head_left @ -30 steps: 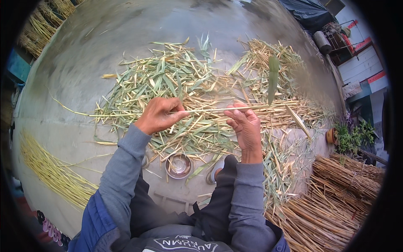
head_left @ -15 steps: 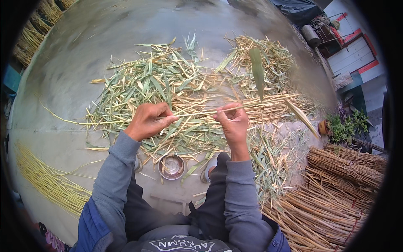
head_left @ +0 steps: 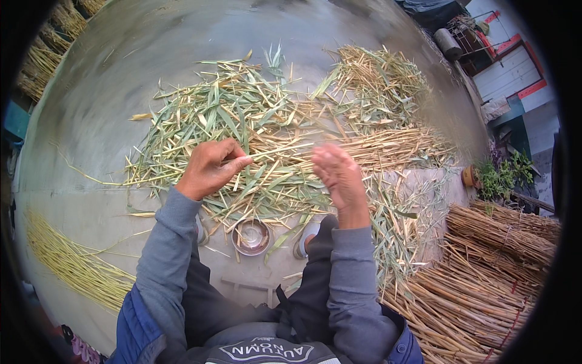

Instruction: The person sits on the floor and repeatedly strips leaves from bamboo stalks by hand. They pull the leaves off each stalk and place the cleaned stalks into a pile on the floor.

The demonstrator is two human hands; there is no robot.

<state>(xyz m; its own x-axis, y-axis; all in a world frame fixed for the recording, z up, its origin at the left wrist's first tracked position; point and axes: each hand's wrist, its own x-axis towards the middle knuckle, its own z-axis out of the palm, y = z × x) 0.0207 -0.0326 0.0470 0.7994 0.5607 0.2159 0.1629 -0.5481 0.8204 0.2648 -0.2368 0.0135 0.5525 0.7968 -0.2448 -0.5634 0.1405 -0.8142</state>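
My left hand [head_left: 212,168] is closed in a pinch around a thin, pale green reed stalk [head_left: 280,150]. The stalk's long, thin tail runs off to the left, low over the floor. To the right its end reaches close to my right hand [head_left: 339,176], which is raised and blurred. That hand's fingers look loosely apart, and nothing shows in them. Beneath both hands spreads a heap of stripped green leaves and straw-coloured sheaths [head_left: 224,115]. A bunch of peeled tan stalks [head_left: 394,145] lies beyond my right hand.
A metal bowl [head_left: 251,236] stands on the concrete floor between my feet. Yellow-green stalks [head_left: 79,261] lie at the left. Brown reed bundles [head_left: 473,291] fill the lower right, below a potted plant [head_left: 503,179]. A second leaf heap [head_left: 382,85] is farther off.
My right hand has come off the stalk and its fingers have loosened. The leaf and the pale sheath seen in the air at the right are gone from there. My left hand keeps its pinch.
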